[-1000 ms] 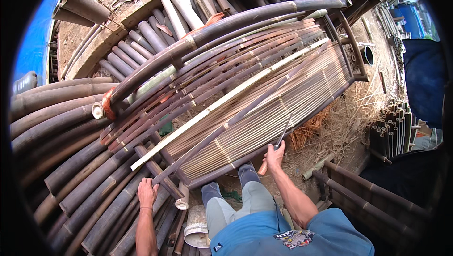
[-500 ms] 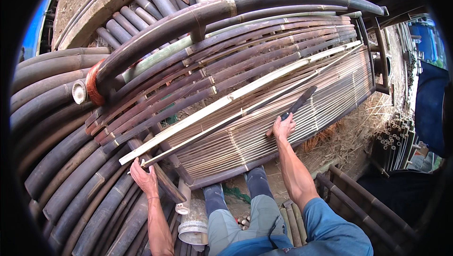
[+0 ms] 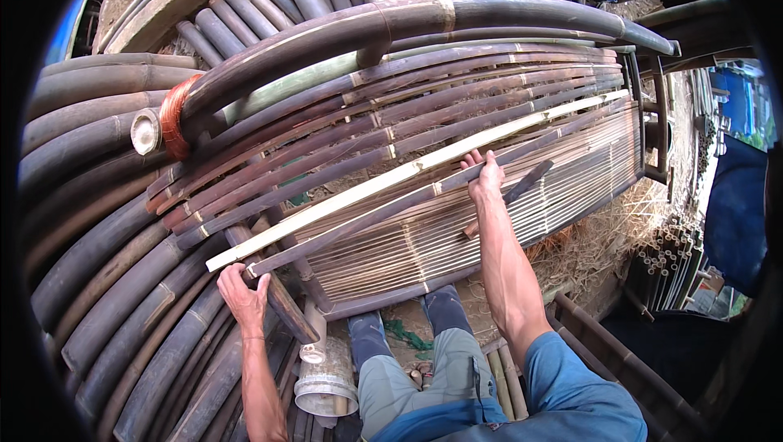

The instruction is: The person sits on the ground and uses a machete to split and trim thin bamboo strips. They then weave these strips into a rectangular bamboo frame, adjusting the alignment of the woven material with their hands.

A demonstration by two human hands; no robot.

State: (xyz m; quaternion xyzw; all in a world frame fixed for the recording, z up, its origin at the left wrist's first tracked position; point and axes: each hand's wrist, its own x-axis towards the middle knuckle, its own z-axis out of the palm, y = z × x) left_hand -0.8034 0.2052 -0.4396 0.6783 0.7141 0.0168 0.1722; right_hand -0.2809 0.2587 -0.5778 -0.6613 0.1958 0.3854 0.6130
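Observation:
Two long bamboo strips lie slantwise over a slatted bamboo bench seat (image 3: 391,254). One strip is pale (image 3: 359,197); the other is dark-skinned (image 3: 359,228) and lies nearer to me. At their left ends, my left hand (image 3: 243,295) is closed with its thumb and fingers around the dark strip's end, beside the pale strip's end. My right hand (image 3: 484,177) reaches over the dark strip near its middle, fingers apart, fingertips close to the pale strip. Partly behind my right forearm, a dark-bladed knife (image 3: 528,181) with a brownish handle rests on the slats.
Beyond the strips are dark backrest slats (image 3: 326,136) and a thick curved bamboo rail (image 3: 326,46) bound with copper-coloured wire (image 3: 173,116). Bent bamboo poles (image 3: 122,303) crowd the left. A whitish bucket (image 3: 326,389) stands by my legs. Straw (image 3: 603,238) covers ground at right.
My right hand has let go of the knife and moved up to the dark strip. That strip now shows its broad dark face. My left hand has shifted slightly at the strip's end.

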